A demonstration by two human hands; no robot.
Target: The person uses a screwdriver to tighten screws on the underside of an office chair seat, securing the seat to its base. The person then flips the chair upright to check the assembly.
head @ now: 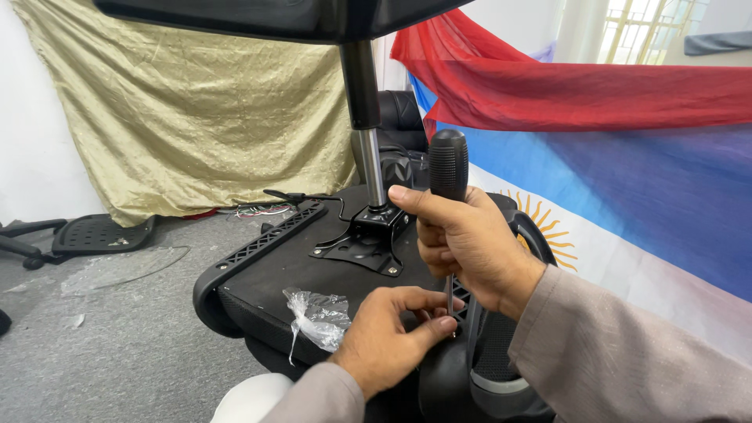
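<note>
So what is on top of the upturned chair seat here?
On the black seat underside sit a bolted metal plate with its gas cylinder, plus a clear plastic bag. The left hand covers the screwdriver tip.

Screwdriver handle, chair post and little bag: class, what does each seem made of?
Screwdriver handle: probably black rubber or plastic, matt, with ribbed grip. Chair post: metal, apparently chromed; its lower section shines. Little bag: thin clear plastic film, crinkled and glossy.

Bare seat underside lies open on the left; the metal column and mounting plate block the far middle.
</note>
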